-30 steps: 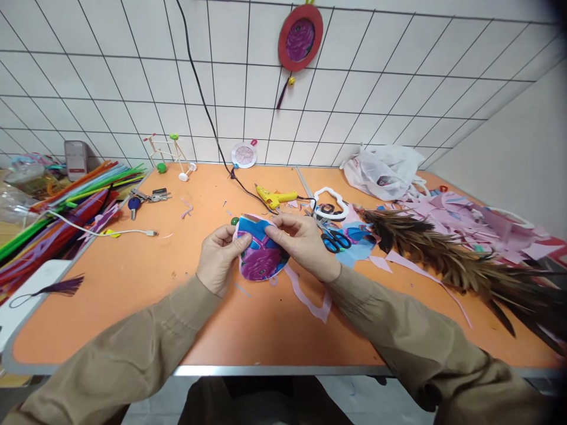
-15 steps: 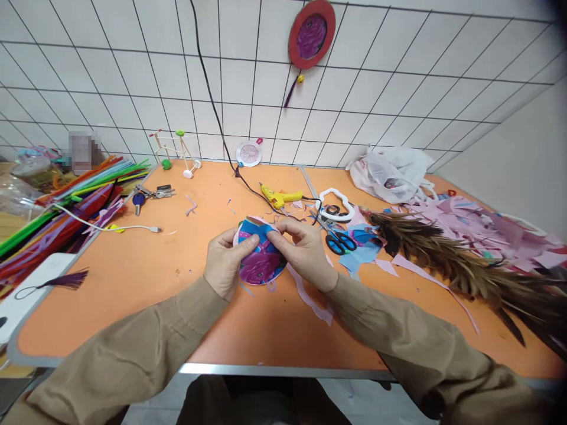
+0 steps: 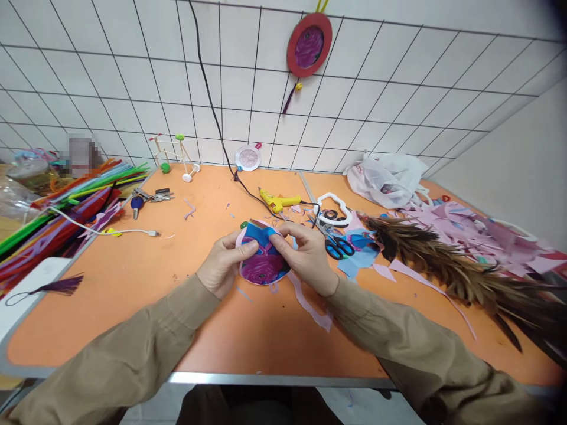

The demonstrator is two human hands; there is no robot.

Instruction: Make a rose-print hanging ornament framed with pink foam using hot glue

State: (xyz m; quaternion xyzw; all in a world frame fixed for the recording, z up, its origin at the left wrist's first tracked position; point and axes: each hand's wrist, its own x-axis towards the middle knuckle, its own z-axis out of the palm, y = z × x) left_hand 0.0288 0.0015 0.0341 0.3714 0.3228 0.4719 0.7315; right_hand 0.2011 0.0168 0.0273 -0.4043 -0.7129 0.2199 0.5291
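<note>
Both hands hold a round disc covered in flower-printed fabric (image 3: 264,268) above the middle of the table. My left hand (image 3: 225,260) pinches its left edge, thumb lying on the printed face. On the upper right, my right hand (image 3: 308,254) grips the rim, with its thumb pressed on a blue part of the fabric. A blue flap stands at the disc's top edge. The fingers behind the disc are hidden. Beyond the hands lies a yellow glue gun (image 3: 279,202). Black-handled scissors (image 3: 339,245) rest to the right of my right hand.
Pink paper scraps (image 3: 460,230), a brown feather strip (image 3: 425,254) and a white plastic bag (image 3: 385,177) cover the right side. Coloured pipe cleaners (image 3: 66,212), keys (image 3: 150,198) and a purple tassel (image 3: 62,285) lie left. A black cord (image 3: 208,88) hangs down to the table.
My left hand has shifted slightly left along the disc's edge, showing more of its left side. My right hand keeps its grip. The whole view has tilted up a little.
</note>
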